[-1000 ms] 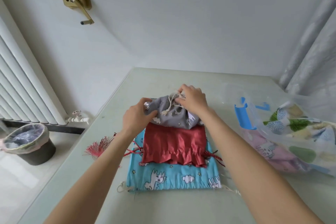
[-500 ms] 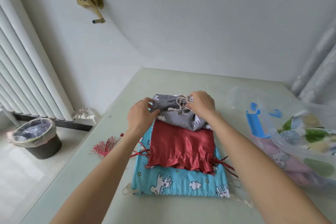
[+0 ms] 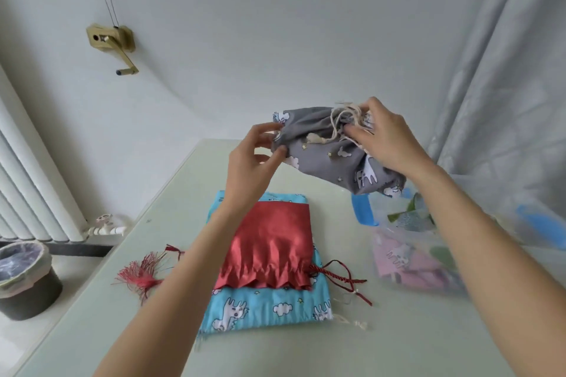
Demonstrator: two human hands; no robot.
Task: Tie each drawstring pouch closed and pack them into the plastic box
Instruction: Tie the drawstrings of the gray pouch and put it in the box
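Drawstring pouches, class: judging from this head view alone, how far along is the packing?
Done: several pouches lie in the plastic box. In hand: left hand and right hand hold the grey pouch aloft. Left: red pouch, blue pouch.

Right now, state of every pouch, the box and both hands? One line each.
grey pouch: lifted off the table, cord gathered at its mouth
red pouch: flat on the blue pouch, mouth ruffled, cords loose
blue pouch: flat on the table, bottom of the stack
plastic box: open, pouches inside
left hand: pinches the grey pouch's edge
right hand: grips the pouch's gathered mouth
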